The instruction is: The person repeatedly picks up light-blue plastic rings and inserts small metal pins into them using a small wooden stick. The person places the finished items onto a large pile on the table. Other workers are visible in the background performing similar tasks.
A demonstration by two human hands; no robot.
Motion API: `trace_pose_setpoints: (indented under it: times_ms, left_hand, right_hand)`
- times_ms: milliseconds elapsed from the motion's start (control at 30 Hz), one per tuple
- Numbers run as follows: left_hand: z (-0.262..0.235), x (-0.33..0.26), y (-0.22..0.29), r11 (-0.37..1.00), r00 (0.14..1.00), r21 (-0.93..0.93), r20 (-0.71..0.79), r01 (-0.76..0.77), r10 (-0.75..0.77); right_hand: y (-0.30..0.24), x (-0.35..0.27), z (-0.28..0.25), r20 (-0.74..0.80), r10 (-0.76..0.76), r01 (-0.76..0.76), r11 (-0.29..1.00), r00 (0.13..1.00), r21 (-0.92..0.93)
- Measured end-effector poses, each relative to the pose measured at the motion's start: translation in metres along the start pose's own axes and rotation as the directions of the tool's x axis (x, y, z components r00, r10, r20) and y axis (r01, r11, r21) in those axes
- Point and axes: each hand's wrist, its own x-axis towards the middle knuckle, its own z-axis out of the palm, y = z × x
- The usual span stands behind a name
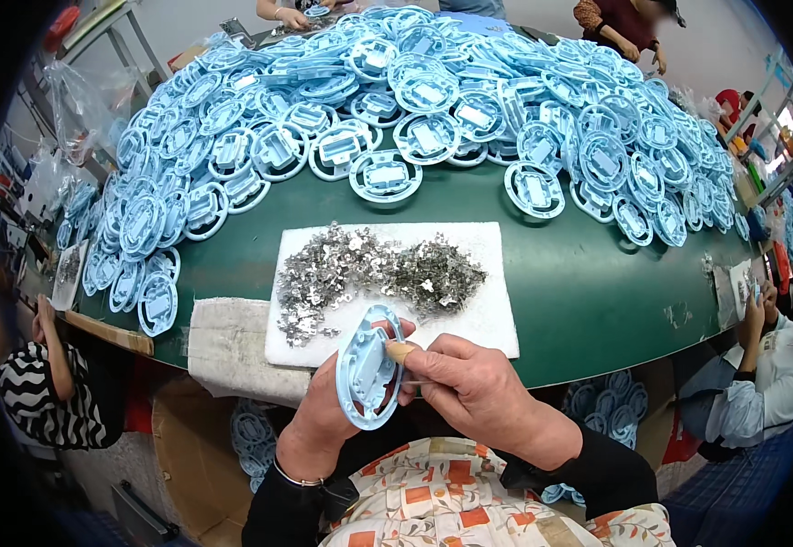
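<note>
A light-blue plastic steering-wheel-shaped part (pixel 371 365) stands tilted in my left hand (pixel 320 407), whose fingers wrap round it from behind. My right hand (pixel 480 387) is closed in a pinch at the part's right side, its tan-taped fingertip touching the raised middle block. Anything between those fingertips is too small or hidden to make out. Just beyond both hands lies a white foam sheet (pixel 486 335) bearing two heaps of small metal pieces: brighter silver pieces (pixel 324 273) on the left and darker pieces (pixel 435 275) on the right.
Many matching blue parts (pixel 428 137) are piled across the green table (pixel 588 283). A greyish cloth-like pad (pixel 228 342) lies left of the foam. Below the table edge, a cardboard box (pixel 182 456) stands near more blue parts (pixel 252 438). Other people work around the table.
</note>
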Motion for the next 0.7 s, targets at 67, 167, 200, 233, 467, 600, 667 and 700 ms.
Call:
trace_pose_setpoints:
  times_ms: [67, 167, 200, 233, 467, 600, 667, 700]
  left_hand:
    - [0.007, 0.000, 0.002, 0.998, 0.997, -0.036, -0.049, 0.052, -0.053]
    - [0.011, 0.000, -0.001, 0.993, 0.983, 0.066, -0.163, 0.096, -0.084]
    - [0.008, 0.001, -0.002, 0.987, 0.988, 0.143, -0.146, 0.079, -0.058]
    - [0.006, 0.001, -0.005, 0.974, 0.991, 0.217, -0.128, 0.061, -0.034]
    - [0.025, 0.008, -0.013, 0.964, 0.939, -0.066, -0.218, 0.258, -0.267]
    - [0.032, 0.000, -0.011, 0.946, 0.988, 0.321, -0.152, 0.044, 0.006]
    - [0.032, -0.005, 0.003, 0.861, 0.992, 0.499, -0.122, 0.100, -0.044]
    - [0.031, -0.007, 0.011, 0.804, 0.991, 0.581, -0.112, 0.125, -0.073]
  right_hand:
    - [-0.007, 0.000, -0.003, 0.017, -0.098, 0.100, 0.969, 0.995, -0.224]
    - [-0.001, 0.002, -0.002, 0.001, -0.250, 0.228, 0.881, 0.968, -0.415]
    - [0.003, 0.002, -0.002, -0.012, -0.302, 0.264, 0.850, 0.953, -0.457]
    - [0.004, 0.000, -0.002, -0.011, -0.306, 0.269, 0.851, 0.952, -0.451]
    - [-0.016, -0.019, -0.027, -0.090, 0.018, -0.015, 0.999, 0.996, 0.035]
    - [-0.008, -0.028, -0.051, -0.096, 0.342, -0.311, 0.917, 0.935, 0.248]
    - [-0.012, -0.020, -0.059, 0.088, 0.348, -0.358, 0.921, 0.933, 0.151]
    - [-0.014, -0.016, -0.057, 0.164, 0.364, -0.389, 0.907, 0.917, 0.162]
